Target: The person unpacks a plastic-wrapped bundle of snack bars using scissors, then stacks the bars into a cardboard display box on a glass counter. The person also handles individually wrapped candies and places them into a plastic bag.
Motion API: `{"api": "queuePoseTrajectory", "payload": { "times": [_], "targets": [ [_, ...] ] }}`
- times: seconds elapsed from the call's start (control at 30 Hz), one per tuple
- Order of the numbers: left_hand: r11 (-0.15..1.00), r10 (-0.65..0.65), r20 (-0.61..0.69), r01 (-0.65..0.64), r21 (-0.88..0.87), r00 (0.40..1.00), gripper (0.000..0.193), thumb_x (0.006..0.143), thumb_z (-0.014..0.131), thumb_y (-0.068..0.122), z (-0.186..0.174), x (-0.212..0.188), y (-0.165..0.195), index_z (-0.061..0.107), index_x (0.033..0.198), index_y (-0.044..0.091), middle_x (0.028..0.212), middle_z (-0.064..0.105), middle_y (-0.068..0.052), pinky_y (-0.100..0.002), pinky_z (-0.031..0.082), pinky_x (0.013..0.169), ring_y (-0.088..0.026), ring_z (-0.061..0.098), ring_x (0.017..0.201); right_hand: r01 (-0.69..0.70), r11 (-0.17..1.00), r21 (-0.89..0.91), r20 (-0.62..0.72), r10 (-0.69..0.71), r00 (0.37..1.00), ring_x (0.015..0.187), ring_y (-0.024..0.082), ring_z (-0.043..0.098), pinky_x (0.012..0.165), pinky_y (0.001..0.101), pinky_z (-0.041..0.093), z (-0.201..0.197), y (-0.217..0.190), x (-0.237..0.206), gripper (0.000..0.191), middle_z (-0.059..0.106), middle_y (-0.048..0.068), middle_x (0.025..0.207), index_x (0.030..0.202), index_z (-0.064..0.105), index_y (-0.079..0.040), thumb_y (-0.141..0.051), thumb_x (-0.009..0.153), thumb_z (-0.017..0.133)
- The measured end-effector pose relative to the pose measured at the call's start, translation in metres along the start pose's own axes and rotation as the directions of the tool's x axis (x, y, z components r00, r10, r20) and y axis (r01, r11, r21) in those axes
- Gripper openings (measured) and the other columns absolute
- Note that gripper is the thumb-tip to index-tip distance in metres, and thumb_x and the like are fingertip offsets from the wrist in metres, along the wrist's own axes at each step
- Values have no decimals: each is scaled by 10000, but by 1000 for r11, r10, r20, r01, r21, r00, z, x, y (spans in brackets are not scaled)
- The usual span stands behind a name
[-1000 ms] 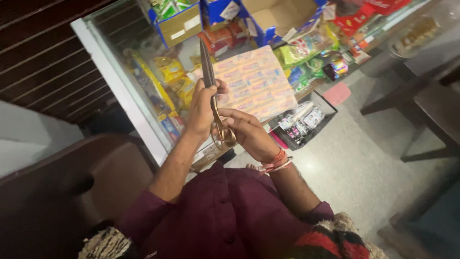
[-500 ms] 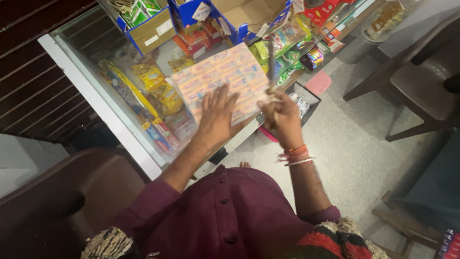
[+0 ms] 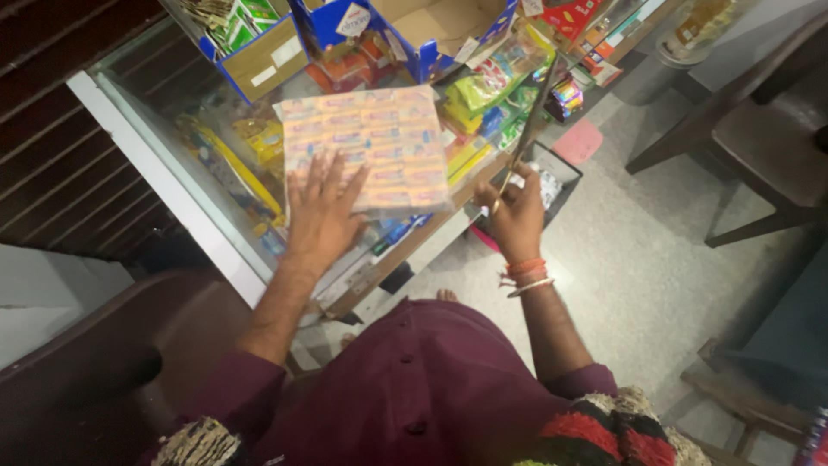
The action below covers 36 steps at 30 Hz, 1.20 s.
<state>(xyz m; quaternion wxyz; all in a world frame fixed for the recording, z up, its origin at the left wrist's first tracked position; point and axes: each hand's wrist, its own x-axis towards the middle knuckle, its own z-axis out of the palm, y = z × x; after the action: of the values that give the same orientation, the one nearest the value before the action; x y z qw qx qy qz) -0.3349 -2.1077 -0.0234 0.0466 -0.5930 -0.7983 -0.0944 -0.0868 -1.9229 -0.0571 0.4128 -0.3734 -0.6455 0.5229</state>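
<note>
Small retail shop, seen from the counter side. Glass-topped display counter (image 3: 216, 164) holds packed rows of bright snack and sweet packets (image 3: 492, 95). Open blue cardboard stock boxes (image 3: 414, 34) sit on top. Grey tiled floor (image 3: 638, 259); dark wooden chairs (image 3: 759, 129) beyond the counter.

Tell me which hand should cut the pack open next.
Right, probably. The right hand already grips the scissors beside the pack, while the left hand lies flat on the pack, steadying it on the glass counter.
</note>
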Motion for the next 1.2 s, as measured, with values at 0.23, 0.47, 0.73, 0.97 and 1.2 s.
{"api": "queuePoseTrajectory", "payload": {
  "times": [0.23,0.47,0.73,0.97,1.2],
  "targets": [
    [986,97,-71,-106,-129,993,906,780,790,374,17,7,45,400,1550,96,1627,293,-219,-719,127,1181,-405,260,1511,-42,999,11,57,41,998,860,166,770,642,244,552,34,18,-22,592,778,162,1021,1396,351,36,-170,983,722],
    [988,154,-252,-154,18,956,793,866,726,343,40,25,78,424,1560,105,1619,348,-208,-734,166,1189,-434,314,1498,20,1000,22,82,-22,996,811,152,759,692,241,601,52,10,-30,569,766,154,981,1404,367,39,-115,974,708],
    [965,237,-378,-262,-13,895,702,826,751,308,39,38,66,531,1434,36,1450,524,-195,-629,350,1141,-409,483,1337,-48,999,24,111,45,993,704,133,722,592,239,538,51,-9,-23,585,768,153,968,1395,371,46,-134,963,722],
    [910,225,-507,-366,-196,832,872,602,917,295,-15,32,36,569,1347,5,1301,636,-170,-508,457,1053,-363,598,1211,28,995,94,80,-35,996,768,122,729,640,218,578,52,-20,-12,624,775,144,1049,1417,340,39,-173,971,721],
    [560,-402,-494,-219,-799,771,612,790,819,143,-74,20,-11,569,1336,28,1221,641,-88,-334,541,997,-190,634,1133,-7,977,212,101,-15,995,811,156,746,651,238,552,69,-35,22,574,759,138,1072,1419,335,-5,-144,986,686]
  ]
}}
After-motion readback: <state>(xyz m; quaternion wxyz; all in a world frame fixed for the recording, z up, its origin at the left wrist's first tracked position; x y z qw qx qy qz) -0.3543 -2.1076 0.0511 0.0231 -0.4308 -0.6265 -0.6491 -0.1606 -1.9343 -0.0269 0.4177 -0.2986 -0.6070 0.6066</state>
